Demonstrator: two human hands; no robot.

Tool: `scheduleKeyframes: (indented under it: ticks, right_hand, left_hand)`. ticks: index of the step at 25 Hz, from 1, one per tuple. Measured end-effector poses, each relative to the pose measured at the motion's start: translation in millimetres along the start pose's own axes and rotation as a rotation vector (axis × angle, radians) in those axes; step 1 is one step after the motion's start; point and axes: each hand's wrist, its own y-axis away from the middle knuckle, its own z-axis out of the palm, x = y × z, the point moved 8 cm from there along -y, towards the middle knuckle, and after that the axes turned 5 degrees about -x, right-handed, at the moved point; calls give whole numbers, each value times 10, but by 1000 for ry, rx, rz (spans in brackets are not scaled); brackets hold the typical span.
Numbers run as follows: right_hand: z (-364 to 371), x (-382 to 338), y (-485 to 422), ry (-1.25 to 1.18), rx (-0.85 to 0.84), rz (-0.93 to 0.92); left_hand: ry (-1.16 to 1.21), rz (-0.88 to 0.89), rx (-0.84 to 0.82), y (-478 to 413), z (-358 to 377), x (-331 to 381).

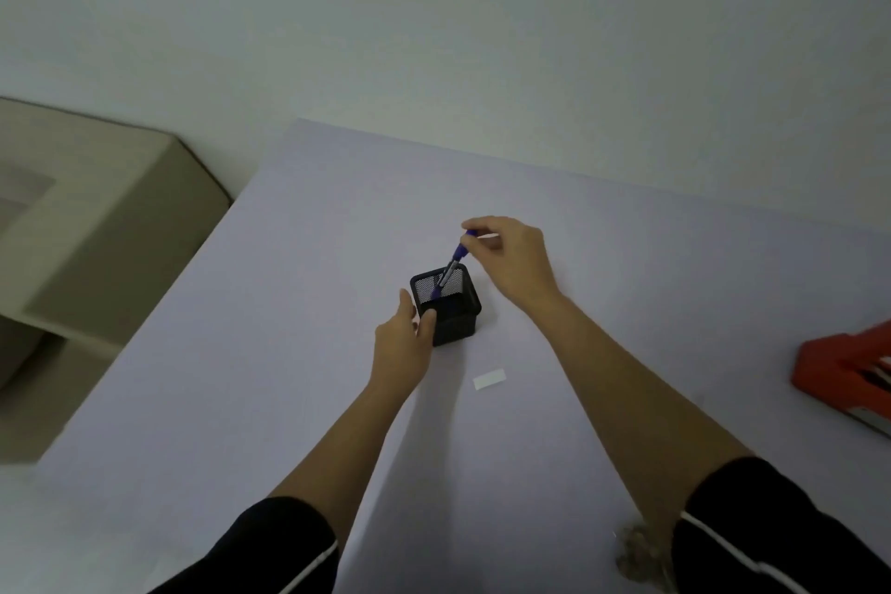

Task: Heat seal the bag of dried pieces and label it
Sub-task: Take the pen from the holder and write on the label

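Black mesh holder (446, 304) risks tipping as we are steadying it with our left hand (402, 338) while right fingers (475, 227) are pinching the blue pen (455, 258); the bag (639, 555) is lying at the table's (289, 352) near edge.

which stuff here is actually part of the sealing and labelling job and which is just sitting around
For the job: blue pen pinched by right hand; black mesh holder steadied by left hand; white label; red sealer; bag of dried pieces.

Lying about: beige furniture beside the table.
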Motion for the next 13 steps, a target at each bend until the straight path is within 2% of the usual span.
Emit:
scheduleKeyframes:
  ticks: [2,5,10,13]
  right_hand:
    - [-365,-210,65,-37,116,-39]
    - [-768,-366,204,-78,177,-33]
    - [-1081,-232,535,-176,260,46]
    - [-1223,-59,787,-323,349,90]
  left_hand:
    - [-8,97,81,99,-149,149]
    - [34,315,126,270,-264,504]
    - [284,368,106,521,-218,766]
    - [336,413,79,640,-122,881]
